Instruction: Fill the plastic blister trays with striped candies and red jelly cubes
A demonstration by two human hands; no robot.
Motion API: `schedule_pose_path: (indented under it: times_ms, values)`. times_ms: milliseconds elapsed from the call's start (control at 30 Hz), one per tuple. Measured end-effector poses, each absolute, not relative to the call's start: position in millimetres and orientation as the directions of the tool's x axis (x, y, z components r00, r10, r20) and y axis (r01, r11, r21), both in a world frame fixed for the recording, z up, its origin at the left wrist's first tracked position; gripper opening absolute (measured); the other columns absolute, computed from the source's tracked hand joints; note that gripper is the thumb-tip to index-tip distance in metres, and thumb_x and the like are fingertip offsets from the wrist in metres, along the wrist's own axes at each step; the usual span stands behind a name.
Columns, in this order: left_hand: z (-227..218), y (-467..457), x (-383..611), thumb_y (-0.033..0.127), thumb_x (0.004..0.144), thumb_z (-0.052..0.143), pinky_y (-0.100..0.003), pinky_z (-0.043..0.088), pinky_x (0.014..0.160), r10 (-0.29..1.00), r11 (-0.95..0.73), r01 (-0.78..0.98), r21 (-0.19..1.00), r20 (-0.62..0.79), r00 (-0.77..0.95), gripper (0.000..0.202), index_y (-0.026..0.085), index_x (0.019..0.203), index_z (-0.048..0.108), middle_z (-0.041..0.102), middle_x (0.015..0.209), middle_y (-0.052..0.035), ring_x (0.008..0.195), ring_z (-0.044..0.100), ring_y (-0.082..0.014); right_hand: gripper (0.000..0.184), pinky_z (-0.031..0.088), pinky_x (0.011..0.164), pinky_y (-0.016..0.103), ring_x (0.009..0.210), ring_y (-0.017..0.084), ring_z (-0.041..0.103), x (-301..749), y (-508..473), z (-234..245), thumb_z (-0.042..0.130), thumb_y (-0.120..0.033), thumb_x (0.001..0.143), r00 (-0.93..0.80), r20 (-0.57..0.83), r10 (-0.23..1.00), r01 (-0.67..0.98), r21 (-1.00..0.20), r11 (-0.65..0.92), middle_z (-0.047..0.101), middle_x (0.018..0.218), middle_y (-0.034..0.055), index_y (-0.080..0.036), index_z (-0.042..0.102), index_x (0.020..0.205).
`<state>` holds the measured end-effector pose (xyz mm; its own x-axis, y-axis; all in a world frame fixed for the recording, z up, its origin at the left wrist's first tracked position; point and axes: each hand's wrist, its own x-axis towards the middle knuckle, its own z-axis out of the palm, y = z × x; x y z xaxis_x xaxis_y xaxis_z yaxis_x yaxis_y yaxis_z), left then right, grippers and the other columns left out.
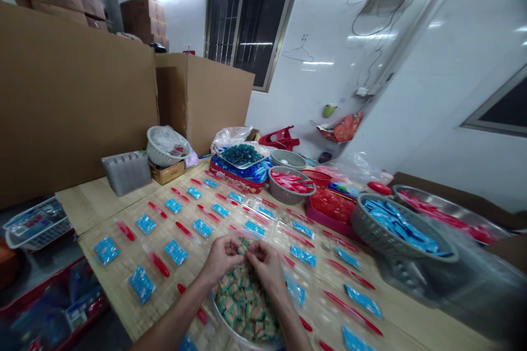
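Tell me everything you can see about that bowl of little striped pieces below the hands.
The bowl is round, with a pale rim, and looks like translucent plastic. It appears upright and well filled with small, blocky pieces striped in green and pinkish tan. It sits low in the view, near the bottom edge. The left hand and right hand meet over its far side; whether they touch its rim is unclear. Its base is hidden.

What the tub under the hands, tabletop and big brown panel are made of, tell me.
Tub: probably plastic, smooth; its pale rim looks translucent.
Tabletop: wood or wood-look board, smooth; faint grain shows.
Panel: likely cardboard, matte; plain brown without shine.
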<state>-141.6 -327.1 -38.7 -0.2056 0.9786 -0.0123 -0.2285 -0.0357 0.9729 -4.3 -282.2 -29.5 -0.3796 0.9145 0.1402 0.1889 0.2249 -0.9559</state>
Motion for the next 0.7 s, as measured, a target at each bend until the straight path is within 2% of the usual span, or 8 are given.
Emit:
schedule_pose_path:
  times_ms: [133, 233, 300, 433, 700]
  values:
    - [-38, -329, -140, 0.010, 0.059, 0.057, -0.022, 0.045, 0.052, 0.960, -0.076, 0.035, 0.997, 0.083, -0.268, 0.011, 0.014, 0.069, 0.059, 0.060, 0.061, 0.0014, 0.055, 0.059, -0.0132, 0.007, 0.038, 0.052, 0.023, 0.056, 0.014, 0.051, -1, -283, -22, 0.059, -0.022, 0.066, -0.401, 0.189, 0.896, 0.291, -0.901, 0.320, 0.056, 0.060, -0.0009, -0.016, 0.058, 0.067]
    - [-33, -331, -139, 0.008, 0.058, 0.054, -0.020, 0.040, 0.051, 0.955, -0.074, 0.274, 0.959, 0.147, -0.259, 0.015, 0.013, 0.070, 0.063, 0.060, 0.060, 0.0010, 0.055, 0.056, -0.0126, 0.021, 0.041, 0.058, 0.024, 0.064, 0.016, 0.055, 2, -283, -18, 0.057, -0.018, 0.065, -0.449, 0.207, 0.869, 0.304, -0.879, 0.366, 0.063, 0.072, 0.0014, -0.016, 0.064, 0.084]
    - [-29, -333, -138, 0.007, 0.056, 0.053, -0.020, 0.037, 0.049, 0.962, -0.043, 0.373, 0.927, 0.140, -0.236, 0.018, 0.013, 0.070, 0.064, 0.058, 0.057, 0.0022, 0.052, 0.052, -0.0116, 0.024, 0.042, 0.061, 0.025, 0.068, 0.017, 0.056, 4, -284, -18, 0.054, -0.015, 0.064, -0.508, 0.203, 0.837, 0.306, -0.866, 0.396, 0.065, 0.076, 0.0019, -0.017, 0.066, 0.085]
    - [-29, -334, -137, 0.004, 0.053, 0.050, -0.020, 0.032, 0.047, 0.979, -0.029, 0.448, 0.894, 0.117, -0.169, 0.021, 0.012, 0.066, 0.064, 0.053, 0.052, 0.0032, 0.050, 0.048, -0.0112, 0.021, 0.041, 0.061, 0.025, 0.067, 0.018, 0.056, 5, -283, -22, 0.051, -0.012, 0.060, -0.537, 0.169, 0.826, 0.374, -0.831, 0.413, 0.064, 0.069, 0.0019, -0.016, 0.066, 0.074]
    - [-35, -333, -139, 0.001, 0.053, 0.048, -0.021, 0.037, 0.052, 0.984, -0.013, 0.487, 0.873, 0.097, -0.147, 0.026, 0.012, 0.070, 0.065, 0.057, 0.056, 0.0008, 0.056, 0.053, -0.0136, 0.023, 0.042, 0.063, 0.025, 0.070, 0.018, 0.057, 6, -284, -27, 0.054, -0.012, 0.060, -0.550, 0.159, 0.820, 0.399, -0.813, 0.425, 0.064, 0.071, 0.0019, -0.016, 0.066, 0.079]
